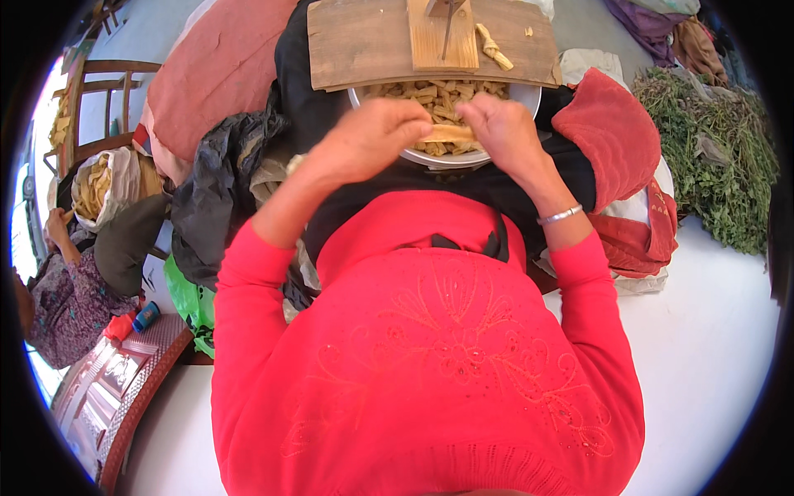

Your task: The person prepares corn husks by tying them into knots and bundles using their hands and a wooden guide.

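A pale yellow strip (451,132), perhaps bean curd stick, is stretched level between my two hands. My left hand (388,131) pinches one end and my right hand (504,129) the other. Right below them is a metal basin (428,160) with many short, cut-looking yellow pieces (441,102) in it. Across the far part of the basin lies a wooden board (360,46). On the board a smaller wood block (428,53) carries an upright thin metal blade (448,31). A knotted yellow strip (493,48) rests beside the block.
A red cloth (611,139) drapes at the right, near a heap of green plants (707,149). Left are a black plastic bag (208,198) and a large pinkish cloth (214,80). Farther left, another person (80,297) sits by a sack of yellow strips (93,189).
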Demonstrator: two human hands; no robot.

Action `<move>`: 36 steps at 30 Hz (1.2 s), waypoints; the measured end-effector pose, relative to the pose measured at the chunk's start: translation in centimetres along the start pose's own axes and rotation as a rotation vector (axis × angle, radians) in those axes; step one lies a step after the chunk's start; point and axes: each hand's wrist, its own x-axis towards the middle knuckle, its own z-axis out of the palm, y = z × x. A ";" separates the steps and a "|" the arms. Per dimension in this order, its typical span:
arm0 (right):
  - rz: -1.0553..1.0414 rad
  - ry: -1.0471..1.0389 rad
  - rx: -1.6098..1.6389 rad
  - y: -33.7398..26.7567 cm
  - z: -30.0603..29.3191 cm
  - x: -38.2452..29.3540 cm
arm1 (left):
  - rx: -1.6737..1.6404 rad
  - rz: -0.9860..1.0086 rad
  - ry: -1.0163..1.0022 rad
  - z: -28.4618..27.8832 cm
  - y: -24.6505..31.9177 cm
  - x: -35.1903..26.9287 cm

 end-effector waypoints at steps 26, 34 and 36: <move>0.659 -0.081 1.505 -2.1 1.7 -2.5 | 0.388 0.481 0.510 6.3 -2.0 1.5; 0.342 0.169 0.833 -1.3 1.3 -2.2 | 0.298 0.267 0.416 6.3 0.7 1.9; 0.167 0.304 0.480 -1.4 0.8 -1.6 | 0.303 0.289 0.495 6.4 0.0 3.3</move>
